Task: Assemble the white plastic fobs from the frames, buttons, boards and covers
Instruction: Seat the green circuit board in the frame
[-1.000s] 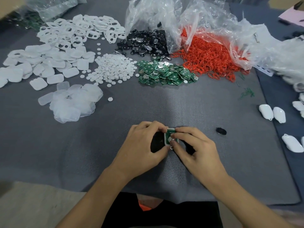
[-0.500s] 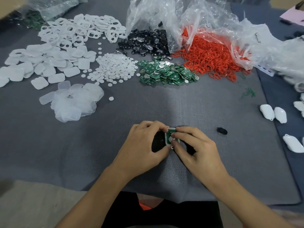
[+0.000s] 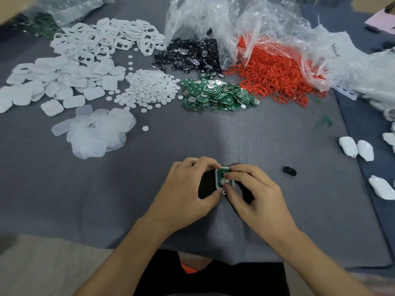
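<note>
Both my hands sit on the grey mat point(image 3: 256, 135), straight toward me from the pile of green boards point(image 3: 215, 95). The left hand point(image 3: 188, 189) is curled tight, thumb and fingertips pinching the left edge of the half-built fob point(image 3: 216, 178). The right hand point(image 3: 256, 195) is curled too, gripping its right side with fingertips on the 1 board seated inside.

Left of the board pile: the round white buttons point(image 3: 147, 88), then the white covers point(image 3: 64, 82), with the frames point(image 3: 102, 37) behind, way too many to count. Right of it are the red rings point(image 3: 275, 73). 1 loose black piece point(image 3: 289, 170) lies nearer me and right of the pile. Far right are 3 finished fobs point(image 3: 348, 146) I can count, and others are cut off by the edge.
</note>
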Motion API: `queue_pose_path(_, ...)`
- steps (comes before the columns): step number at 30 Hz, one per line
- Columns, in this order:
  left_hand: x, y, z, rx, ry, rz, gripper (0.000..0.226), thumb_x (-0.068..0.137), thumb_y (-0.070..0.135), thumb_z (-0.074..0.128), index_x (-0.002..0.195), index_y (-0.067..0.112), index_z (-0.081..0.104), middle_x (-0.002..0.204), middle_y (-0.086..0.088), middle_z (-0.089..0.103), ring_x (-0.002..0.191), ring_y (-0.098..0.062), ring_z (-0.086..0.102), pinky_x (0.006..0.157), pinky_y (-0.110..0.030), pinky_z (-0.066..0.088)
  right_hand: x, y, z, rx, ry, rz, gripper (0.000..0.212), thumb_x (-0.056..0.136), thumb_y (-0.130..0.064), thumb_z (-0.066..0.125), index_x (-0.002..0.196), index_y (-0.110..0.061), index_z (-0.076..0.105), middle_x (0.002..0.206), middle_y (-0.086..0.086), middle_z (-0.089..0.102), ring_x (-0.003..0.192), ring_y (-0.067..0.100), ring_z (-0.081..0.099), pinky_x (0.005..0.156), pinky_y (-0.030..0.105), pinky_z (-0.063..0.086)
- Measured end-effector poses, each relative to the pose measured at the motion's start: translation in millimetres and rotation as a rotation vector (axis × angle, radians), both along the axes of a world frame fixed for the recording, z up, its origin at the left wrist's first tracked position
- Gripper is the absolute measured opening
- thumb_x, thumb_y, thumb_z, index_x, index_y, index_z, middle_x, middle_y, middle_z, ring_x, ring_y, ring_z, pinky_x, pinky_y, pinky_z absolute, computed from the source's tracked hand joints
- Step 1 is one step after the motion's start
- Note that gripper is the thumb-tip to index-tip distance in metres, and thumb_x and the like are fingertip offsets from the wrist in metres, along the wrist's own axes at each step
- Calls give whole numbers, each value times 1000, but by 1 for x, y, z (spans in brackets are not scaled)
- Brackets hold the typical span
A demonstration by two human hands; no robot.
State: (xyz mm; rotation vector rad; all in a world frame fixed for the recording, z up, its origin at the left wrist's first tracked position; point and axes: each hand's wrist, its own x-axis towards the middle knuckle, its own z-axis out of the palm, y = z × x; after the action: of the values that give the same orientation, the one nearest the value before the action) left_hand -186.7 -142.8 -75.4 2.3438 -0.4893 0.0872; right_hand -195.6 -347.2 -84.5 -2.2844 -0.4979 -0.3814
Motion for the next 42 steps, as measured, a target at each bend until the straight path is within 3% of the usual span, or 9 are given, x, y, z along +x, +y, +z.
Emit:
queue_pose_path(9,0,0,0,2,7,3,42,85,49,70,123,37,54,119,27,58,121,4,48,105,-19,28,0,-1,-2,20,-12,14,21,90,-12,74,111,-15,73,119,-6,59,112,9,62,97,20,45)
queue_pose_path(42,0,0,0,0,-6,-3,41,86,48,68,123,37,54,121,29,58,122,5,46,105,-17,27,1,-1,-4,17,-12,-19,21,90,-15,74,111,-14,75,118,-5,61,110,9,63,96,23,49)
